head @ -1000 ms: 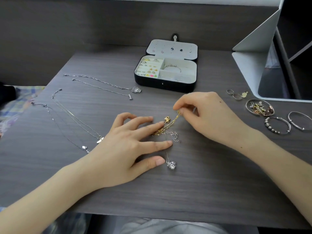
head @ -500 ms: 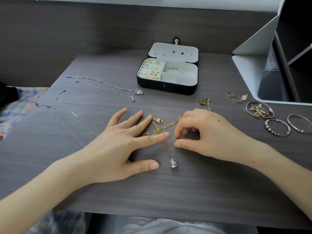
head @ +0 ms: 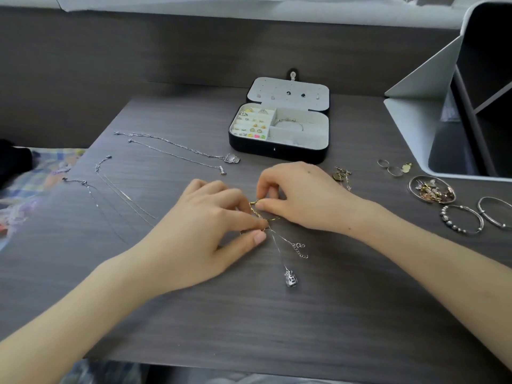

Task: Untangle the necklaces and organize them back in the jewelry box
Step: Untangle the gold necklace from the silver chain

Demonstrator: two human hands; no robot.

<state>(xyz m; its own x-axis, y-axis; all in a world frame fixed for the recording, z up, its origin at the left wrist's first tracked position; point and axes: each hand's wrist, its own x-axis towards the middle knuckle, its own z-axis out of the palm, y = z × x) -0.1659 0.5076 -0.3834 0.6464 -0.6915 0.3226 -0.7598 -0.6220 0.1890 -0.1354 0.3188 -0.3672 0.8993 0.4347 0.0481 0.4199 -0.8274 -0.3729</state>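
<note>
Two chains lie tangled on the table [head: 277, 328]: the left hand [head: 205, 231] pinches the silver chain [head: 279, 249] between thumb and finger, the right hand [head: 299, 198] pinches the gold chain [head: 273, 218].

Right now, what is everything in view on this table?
table: 1, dark grey wood, under everything.
jewelry box: 1, black, open, far centre.
tangle: 1, gold and silver chains, centre, silver pendant trailing toward the near edge.
loose necklaces: several, silver, laid out left.
small pendant chain: 1, bronze, beside the right hand.
rings: 2, silver, right of box.
bracelets: 3, silver, right edge.
organizer: 1, white, far right.
left hand: 1, pinches tangle.
right hand: 1, pinches tangle.
</note>
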